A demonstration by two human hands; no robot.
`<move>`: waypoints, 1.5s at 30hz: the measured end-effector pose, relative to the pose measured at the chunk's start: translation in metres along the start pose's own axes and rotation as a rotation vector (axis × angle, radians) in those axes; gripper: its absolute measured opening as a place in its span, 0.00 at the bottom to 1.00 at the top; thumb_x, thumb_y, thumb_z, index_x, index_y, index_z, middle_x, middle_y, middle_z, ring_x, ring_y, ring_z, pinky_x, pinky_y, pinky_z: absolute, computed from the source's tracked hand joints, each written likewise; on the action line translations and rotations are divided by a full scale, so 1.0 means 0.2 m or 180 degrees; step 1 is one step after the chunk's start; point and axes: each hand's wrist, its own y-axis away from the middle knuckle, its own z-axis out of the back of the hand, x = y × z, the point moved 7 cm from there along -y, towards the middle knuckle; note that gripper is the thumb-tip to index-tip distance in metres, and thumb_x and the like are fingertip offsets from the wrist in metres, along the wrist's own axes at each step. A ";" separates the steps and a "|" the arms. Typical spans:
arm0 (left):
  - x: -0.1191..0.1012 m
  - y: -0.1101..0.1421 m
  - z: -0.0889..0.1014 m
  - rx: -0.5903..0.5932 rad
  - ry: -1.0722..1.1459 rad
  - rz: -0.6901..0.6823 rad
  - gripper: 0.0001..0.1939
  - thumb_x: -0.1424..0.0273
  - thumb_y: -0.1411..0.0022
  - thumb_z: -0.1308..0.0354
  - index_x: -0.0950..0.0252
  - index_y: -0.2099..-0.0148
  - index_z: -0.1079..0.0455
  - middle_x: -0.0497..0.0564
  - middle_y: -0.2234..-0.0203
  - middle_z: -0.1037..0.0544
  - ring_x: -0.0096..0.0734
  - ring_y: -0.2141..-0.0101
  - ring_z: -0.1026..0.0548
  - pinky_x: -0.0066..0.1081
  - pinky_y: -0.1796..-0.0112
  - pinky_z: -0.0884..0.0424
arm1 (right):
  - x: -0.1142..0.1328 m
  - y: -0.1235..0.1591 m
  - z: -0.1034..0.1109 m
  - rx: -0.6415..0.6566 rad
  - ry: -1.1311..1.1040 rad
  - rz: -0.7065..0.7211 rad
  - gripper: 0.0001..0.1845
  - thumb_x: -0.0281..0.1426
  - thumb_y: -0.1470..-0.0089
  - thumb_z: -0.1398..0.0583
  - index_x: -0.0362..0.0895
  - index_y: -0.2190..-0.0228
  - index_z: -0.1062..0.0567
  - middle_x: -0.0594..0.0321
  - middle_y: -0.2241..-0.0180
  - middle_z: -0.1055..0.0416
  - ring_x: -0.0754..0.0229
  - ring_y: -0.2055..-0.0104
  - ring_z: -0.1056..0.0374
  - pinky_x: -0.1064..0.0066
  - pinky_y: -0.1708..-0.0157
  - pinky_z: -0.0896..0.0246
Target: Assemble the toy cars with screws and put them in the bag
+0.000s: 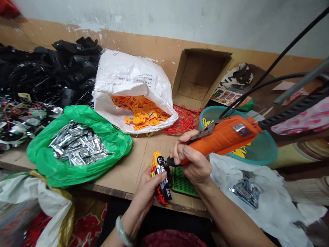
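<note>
My left hand (147, 190) grips a small bundle of printed yellow, red and black packaging pieces (160, 179) upright near the table's front edge. My right hand (192, 160) is wrapped around an orange handheld electric tool (221, 137), whose black tip (171, 161) touches or nearly touches the top of the bundle. A black cable runs from the tool's rear toward the upper right. A green perforated plastic mat (182, 183) lies partly hidden beneath my right hand. A pale bangle (123, 230) circles my left wrist.
A green bag of silver sachets (77, 175) and a white woven sack of orange pieces (131, 72) stand on the wooden table (123, 171). Behind are black scraps (59, 68), a cardboard box (197, 77), red netting (183, 120) and a teal basin (259, 151).
</note>
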 end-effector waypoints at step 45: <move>-0.03 0.03 -0.02 -0.0002 -0.0198 -0.0172 0.26 0.62 0.56 0.23 0.67 0.56 0.25 0.49 0.69 0.21 0.28 0.71 0.27 0.26 0.67 0.31 | -0.02 0.04 0.03 0.0053 0.0091 -0.0228 0.11 0.36 0.48 0.34 0.47 0.64 0.30 0.75 0.83 0.39 0.64 0.84 0.41 0.70 0.79 0.39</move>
